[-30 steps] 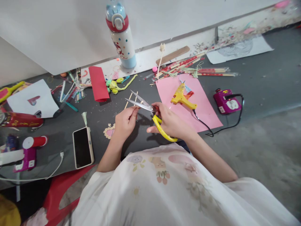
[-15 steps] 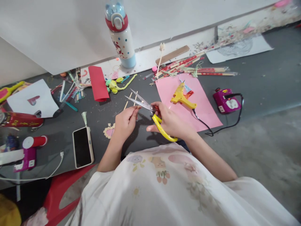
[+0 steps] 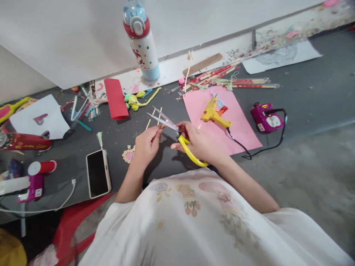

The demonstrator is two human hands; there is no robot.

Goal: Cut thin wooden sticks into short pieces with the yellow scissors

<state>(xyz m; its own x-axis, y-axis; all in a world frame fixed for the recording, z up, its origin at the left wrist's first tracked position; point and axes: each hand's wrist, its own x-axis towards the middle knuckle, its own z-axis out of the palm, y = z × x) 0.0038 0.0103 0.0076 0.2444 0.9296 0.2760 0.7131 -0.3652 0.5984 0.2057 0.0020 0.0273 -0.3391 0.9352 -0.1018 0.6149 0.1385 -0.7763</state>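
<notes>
My right hand [image 3: 198,142] grips yellow-handled scissors [image 3: 190,151], fingers through the loops. The blades point left, a little apart, and reach over my left hand's fingertips. In my left hand [image 3: 146,146] a short thin wooden stick [image 3: 163,126] is pinched between thumb and fingers, its end poking out close to the lower blade; whether they touch I cannot tell. Two more thin sticks [image 3: 160,115] show on the table behind the blades. A pink heart edged with small wooden pieces [image 3: 128,155] lies left of my left wrist, partly hidden by it.
A yellow glue gun [image 3: 216,113] rests on pink paper [image 3: 241,135], its cord running to a purple power block [image 3: 266,118]. Bundled sticks [image 3: 210,77], a water bottle [image 3: 143,51] and red card [image 3: 116,99] stand or lie behind. A phone [image 3: 97,173] is at left.
The scissors have shifted slightly left and their blade tips are a little closer together. My left hand keeps its pinch on the stick, almost still.
</notes>
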